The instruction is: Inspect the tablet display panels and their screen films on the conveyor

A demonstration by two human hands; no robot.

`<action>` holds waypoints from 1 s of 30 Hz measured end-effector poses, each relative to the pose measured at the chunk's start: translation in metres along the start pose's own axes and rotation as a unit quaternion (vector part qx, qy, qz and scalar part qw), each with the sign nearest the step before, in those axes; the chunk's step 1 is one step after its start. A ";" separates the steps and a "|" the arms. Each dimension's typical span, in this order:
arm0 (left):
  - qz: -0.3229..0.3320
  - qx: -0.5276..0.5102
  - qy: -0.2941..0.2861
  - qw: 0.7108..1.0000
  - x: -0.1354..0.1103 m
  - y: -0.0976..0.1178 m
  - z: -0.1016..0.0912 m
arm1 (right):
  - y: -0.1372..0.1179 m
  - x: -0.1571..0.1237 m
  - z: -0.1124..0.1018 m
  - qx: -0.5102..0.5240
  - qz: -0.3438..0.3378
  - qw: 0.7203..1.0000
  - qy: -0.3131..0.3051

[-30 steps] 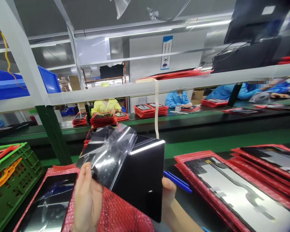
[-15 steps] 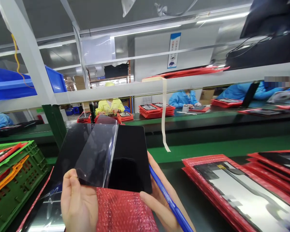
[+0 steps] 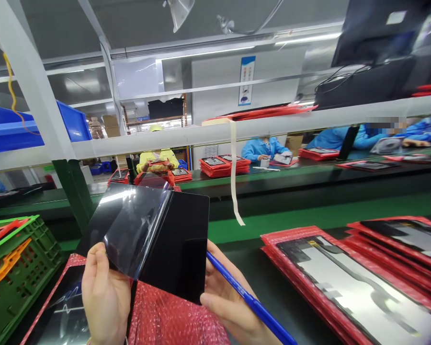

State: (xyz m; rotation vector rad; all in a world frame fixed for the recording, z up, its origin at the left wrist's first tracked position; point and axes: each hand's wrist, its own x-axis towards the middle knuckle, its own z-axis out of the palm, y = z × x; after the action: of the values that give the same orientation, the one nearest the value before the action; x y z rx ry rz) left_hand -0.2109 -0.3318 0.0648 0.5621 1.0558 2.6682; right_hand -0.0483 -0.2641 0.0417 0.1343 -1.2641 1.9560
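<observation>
A glossy black screen panel is held up in front of me, tilted. My right hand grips its right edge, thumb at the near corner, and a blue pen also lies in that hand. A clear film is folded back over the panel's left part, with the fold running across the glass. My left hand is closed, pinching the film's near left corner between thumb and fingers. Below the panel lies red bubble wrap. Another dark panel rests on red wrap at lower left.
At right, panels on red bubble sleeves form stacks on the bench. A green crate with an orange handle stands at left. A tape strip hangs from the white rail. Co-workers sit across the line.
The scene has shifted left in view. The panel has tilted, its near right corner now lower. My left hand still pinches the film, and my right hand still holds panel and pen.
</observation>
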 end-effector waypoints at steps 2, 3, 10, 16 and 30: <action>-0.003 0.016 0.006 1.000 0.002 0.003 -0.001 | -0.002 0.002 0.000 -0.011 0.000 1.000 0.012; -0.005 0.027 0.009 1.000 0.003 0.005 -0.001 | -0.004 0.002 0.000 -0.020 -0.001 1.000 0.017; -0.010 0.094 0.011 0.995 0.014 0.018 -0.013 | -0.010 -0.001 -0.002 -0.070 0.007 0.993 0.098; 0.020 0.134 0.043 0.990 0.019 0.025 -0.016 | -0.012 -0.008 -0.001 -0.069 0.063 0.993 0.069; 0.028 0.208 0.068 0.975 0.025 0.029 -0.018 | -0.016 -0.007 0.003 -0.053 0.100 0.992 0.055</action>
State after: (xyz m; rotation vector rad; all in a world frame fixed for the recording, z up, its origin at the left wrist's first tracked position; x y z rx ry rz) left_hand -0.2426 -0.3556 0.0797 0.4895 1.6819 2.5680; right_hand -0.0333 -0.2670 0.0515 -0.1565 -1.3489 2.0278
